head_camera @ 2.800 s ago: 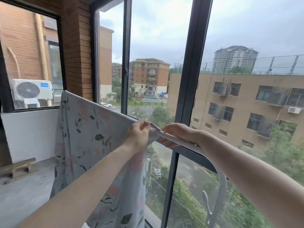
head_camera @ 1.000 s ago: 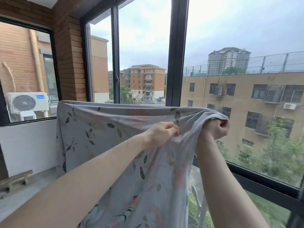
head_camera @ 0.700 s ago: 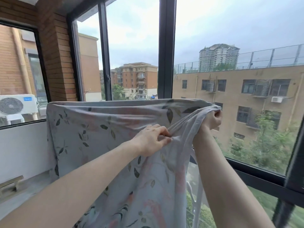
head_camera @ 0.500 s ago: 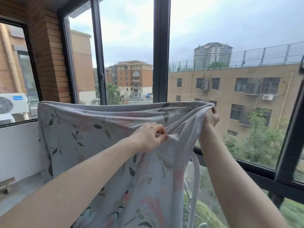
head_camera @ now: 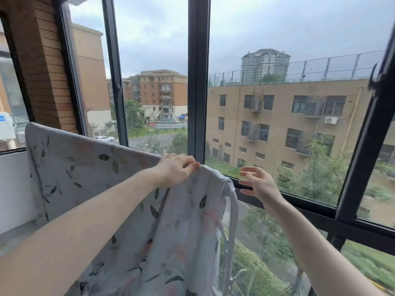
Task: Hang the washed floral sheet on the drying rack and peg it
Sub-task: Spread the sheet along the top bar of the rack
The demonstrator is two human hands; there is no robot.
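My left hand [head_camera: 174, 170] reaches forward, fingers pinching the floral sheet [head_camera: 89, 167] at its top fold. My right hand [head_camera: 259, 184] hovers just beside it, fingers spread, holding nothing.

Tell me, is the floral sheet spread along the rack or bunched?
Spread: the floral sheet drapes flat along the rail; only its corner gathers under the left hand.
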